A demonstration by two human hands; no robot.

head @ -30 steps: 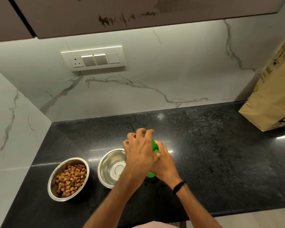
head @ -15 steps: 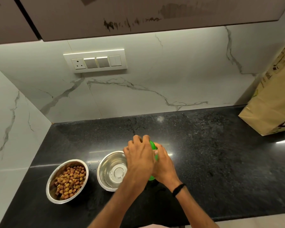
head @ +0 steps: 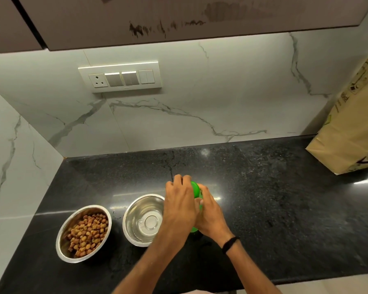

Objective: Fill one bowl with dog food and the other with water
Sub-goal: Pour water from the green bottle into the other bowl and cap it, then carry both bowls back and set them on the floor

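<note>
Two steel bowls stand on the black counter (head: 274, 209) at the front left. The left bowl (head: 62, 240) holds brown dog food kibble (head: 87, 232). The right bowl (head: 129, 217) has no kibble; it seems to hold clear liquid, with a small bubble near its base. Just right of it stands a green bottle (head: 196, 189), mostly hidden by both hands. My left hand (head: 180, 206) is curled over the bottle's top. My right hand (head: 210, 217), with a black band at the wrist, grips its body from the right.
A brown paper bag (head: 348, 132) stands at the back right against the marble wall. A switch and socket panel (head: 123, 77) is on the wall, under overhanging cabinets (head: 136, 15). The counter's front edge runs below my forearms.
Both hands stay on the green bottle beside the right bowl. My left fingers have shifted a little around its top. The bowls have not moved.
</note>
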